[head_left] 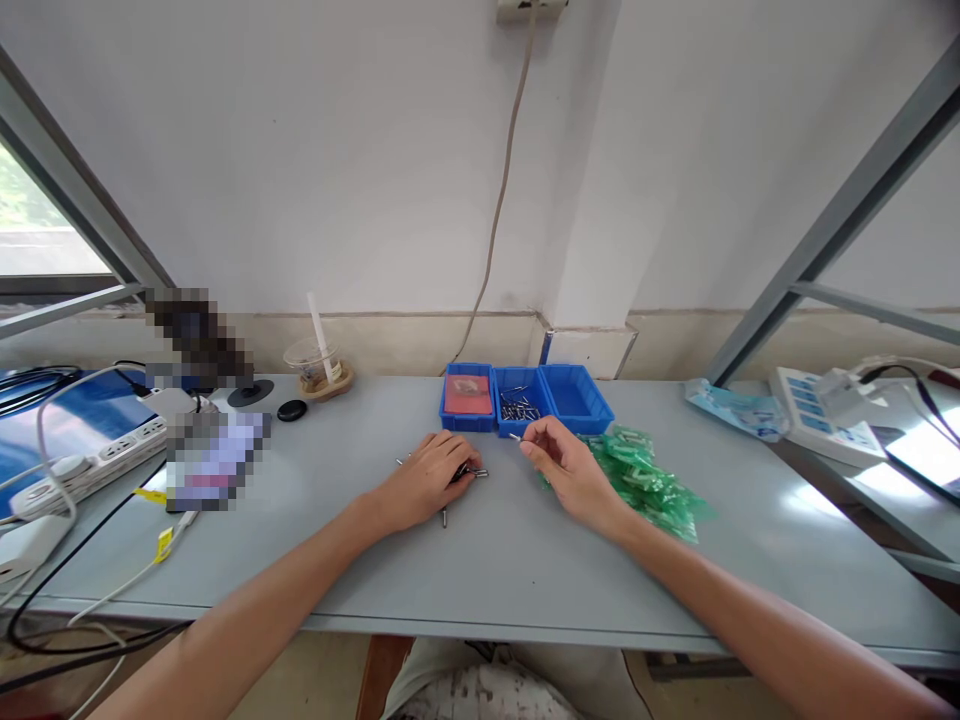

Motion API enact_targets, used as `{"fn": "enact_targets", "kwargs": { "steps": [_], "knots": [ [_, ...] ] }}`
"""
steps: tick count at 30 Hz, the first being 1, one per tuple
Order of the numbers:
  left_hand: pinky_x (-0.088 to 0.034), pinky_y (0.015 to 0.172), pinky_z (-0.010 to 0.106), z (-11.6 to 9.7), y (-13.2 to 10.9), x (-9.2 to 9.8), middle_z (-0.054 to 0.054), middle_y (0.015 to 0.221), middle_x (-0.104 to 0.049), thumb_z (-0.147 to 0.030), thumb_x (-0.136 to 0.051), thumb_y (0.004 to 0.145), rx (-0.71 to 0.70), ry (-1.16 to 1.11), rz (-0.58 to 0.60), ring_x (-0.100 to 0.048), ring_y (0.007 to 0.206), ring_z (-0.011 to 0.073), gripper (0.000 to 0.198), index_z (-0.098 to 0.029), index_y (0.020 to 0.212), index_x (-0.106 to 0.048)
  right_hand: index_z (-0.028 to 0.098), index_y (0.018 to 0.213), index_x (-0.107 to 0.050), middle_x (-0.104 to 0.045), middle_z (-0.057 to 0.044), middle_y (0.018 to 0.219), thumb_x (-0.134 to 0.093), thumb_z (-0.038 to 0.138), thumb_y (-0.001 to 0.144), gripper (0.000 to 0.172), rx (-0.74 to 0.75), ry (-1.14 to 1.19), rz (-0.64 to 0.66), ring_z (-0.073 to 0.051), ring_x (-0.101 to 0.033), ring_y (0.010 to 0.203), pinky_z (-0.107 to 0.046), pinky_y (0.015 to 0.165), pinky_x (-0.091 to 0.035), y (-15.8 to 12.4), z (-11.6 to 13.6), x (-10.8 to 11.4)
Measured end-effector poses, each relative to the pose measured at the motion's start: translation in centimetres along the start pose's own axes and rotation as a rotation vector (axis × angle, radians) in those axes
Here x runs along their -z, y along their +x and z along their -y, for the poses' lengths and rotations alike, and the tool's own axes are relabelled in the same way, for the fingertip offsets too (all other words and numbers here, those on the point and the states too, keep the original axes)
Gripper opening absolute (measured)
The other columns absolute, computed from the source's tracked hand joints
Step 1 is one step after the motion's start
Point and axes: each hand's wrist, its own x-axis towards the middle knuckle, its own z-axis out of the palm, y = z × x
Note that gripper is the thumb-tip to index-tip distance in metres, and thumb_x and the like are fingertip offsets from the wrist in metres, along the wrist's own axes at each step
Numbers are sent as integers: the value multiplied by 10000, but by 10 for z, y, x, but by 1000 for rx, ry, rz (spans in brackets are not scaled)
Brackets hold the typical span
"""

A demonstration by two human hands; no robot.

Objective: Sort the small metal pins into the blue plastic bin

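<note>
My left hand (430, 478) rests on the grey table (480, 570), fingers curled over a small heap of dark metal pins (471, 471); one loose pin (444, 517) lies just below it. My right hand (564, 462) is raised slightly and pinches a single small metal pin (514, 436) between thumb and fingertips, near the front of the blue trays. The middle blue tray (520, 400) holds several more pins. A pile of small green plastic bags (645, 480) lies right of my right hand.
The left blue tray (468, 397) holds a pink pad; the right blue tray (576, 397) looks bare. A cup with a stick (319, 362), a black disc (292, 410), a power strip (90, 465) and cables sit at left. A white device (817, 412) lies at right.
</note>
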Motion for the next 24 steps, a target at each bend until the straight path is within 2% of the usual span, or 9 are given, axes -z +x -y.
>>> {"fn": "enact_targets", "kwargs": {
  "steps": [12,20,24],
  "knots": [
    [-459,946,396,1,0,-1,59,1102,-673,-229,-522,1083,-13,3,-11,-588,1053,244,94,-219,1124,-606,237,972,-597,-578,27,805,-622,596,999,360,-156,274,44,-123,-495,600,-271,570,-417,4,3,1],
    [-456,944,394,-2,0,1,58,1102,-670,-218,-517,1084,-2,10,7,-583,1053,244,103,-220,1131,-609,235,1003,-584,-565,51,738,-603,591,1014,357,-199,379,91,-93,-419,516,-250,509,-341,3,3,2],
    [-462,943,399,-1,-1,1,64,1105,-671,-244,-493,1095,-12,18,-1,-591,1050,246,125,-220,1136,-609,249,1034,-565,-619,48,769,-651,578,985,344,-217,420,81,-94,-446,514,-249,509,-369,4,6,1]
  ]
}}
